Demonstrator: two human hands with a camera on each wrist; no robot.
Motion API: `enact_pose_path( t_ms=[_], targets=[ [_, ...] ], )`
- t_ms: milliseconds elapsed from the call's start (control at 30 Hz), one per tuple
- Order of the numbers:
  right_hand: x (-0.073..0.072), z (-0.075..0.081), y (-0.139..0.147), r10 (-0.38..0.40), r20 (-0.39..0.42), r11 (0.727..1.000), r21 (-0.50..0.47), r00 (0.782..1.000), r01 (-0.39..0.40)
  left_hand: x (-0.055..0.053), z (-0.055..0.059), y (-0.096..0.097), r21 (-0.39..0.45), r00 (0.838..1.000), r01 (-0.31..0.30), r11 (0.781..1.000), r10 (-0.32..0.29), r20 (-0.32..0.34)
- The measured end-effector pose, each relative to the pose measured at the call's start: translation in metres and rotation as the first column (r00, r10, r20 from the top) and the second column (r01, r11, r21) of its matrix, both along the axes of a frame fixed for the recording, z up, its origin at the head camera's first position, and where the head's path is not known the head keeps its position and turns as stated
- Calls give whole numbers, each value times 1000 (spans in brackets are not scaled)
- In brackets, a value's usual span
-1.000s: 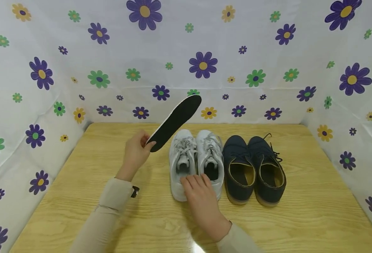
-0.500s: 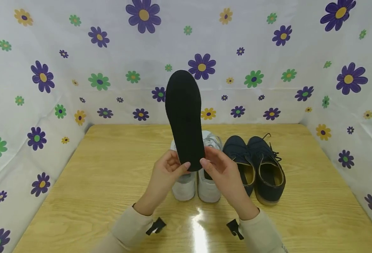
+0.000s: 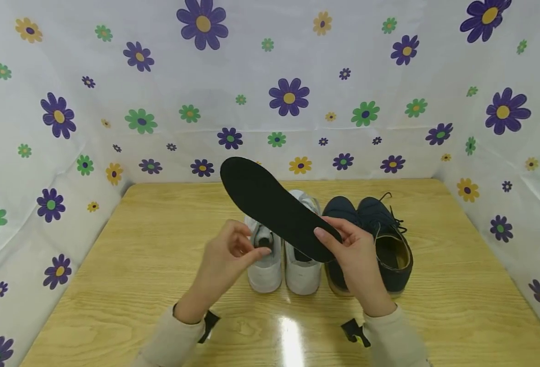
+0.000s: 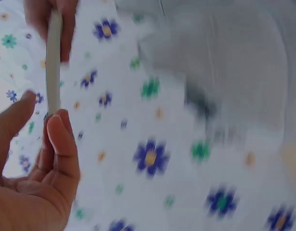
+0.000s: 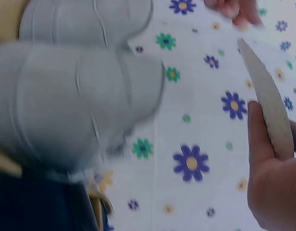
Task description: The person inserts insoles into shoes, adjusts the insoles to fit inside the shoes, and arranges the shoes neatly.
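A black insole (image 3: pixel 270 204) is held up in front of the shoes, slanting from upper left to lower right. My right hand (image 3: pixel 360 262) pinches its narrow end, thumb on the black face. To the left, my left hand (image 3: pixel 226 262) has its thumb apart from loosely bent fingers and grips nothing. In the left wrist view the insole's pale edge (image 4: pixel 53 62) runs down to those fingertips. Behind the insole stand a left white sneaker (image 3: pixel 264 278) and a right white sneaker (image 3: pixel 303 279), both partly covered.
A pair of navy lace-up shoes (image 3: pixel 395 275) stands right of the sneakers, one partly behind my right hand. Everything rests on a wood-grain table (image 3: pixel 159 214). Flower-print cloth (image 3: pixel 159 92) surrounds the table at the back and sides.
My right hand left the sneakers and took the insole's narrow end; my left hand let go. The insole was upright between both hands and now leans left.
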State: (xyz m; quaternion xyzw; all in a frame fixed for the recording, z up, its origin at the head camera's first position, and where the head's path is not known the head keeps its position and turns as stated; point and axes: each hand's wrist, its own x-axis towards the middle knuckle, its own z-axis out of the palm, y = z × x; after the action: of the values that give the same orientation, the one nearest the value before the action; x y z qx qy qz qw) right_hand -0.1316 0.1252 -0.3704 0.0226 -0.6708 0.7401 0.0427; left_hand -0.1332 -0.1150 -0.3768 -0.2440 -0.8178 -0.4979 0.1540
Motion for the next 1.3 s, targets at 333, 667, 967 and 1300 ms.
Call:
enact_pose_path(
  t_ms=[333, 667, 967, 1300],
  targets=[
    [-5, 22, 41, 184, 95, 907, 368, 978, -206, -24, 48, -36, -661, 863, -216, 718, -175, -473],
    [-3, 23, 41, 235, -155, 714, 697, 960, -62, -38, 39, -23, -696, 922, -57, 716, -229, -312],
    [-1, 34, -15, 403, -485, 171, 873, 776, 457, -43, 49, 2, -621, 879, -69, 780, -247, -409],
    [-16, 45, -23, 348, -340, 376, 904, 873, 202, -57, 50, 9, -537, 891, -103, 837, -162, -424]
  ],
)
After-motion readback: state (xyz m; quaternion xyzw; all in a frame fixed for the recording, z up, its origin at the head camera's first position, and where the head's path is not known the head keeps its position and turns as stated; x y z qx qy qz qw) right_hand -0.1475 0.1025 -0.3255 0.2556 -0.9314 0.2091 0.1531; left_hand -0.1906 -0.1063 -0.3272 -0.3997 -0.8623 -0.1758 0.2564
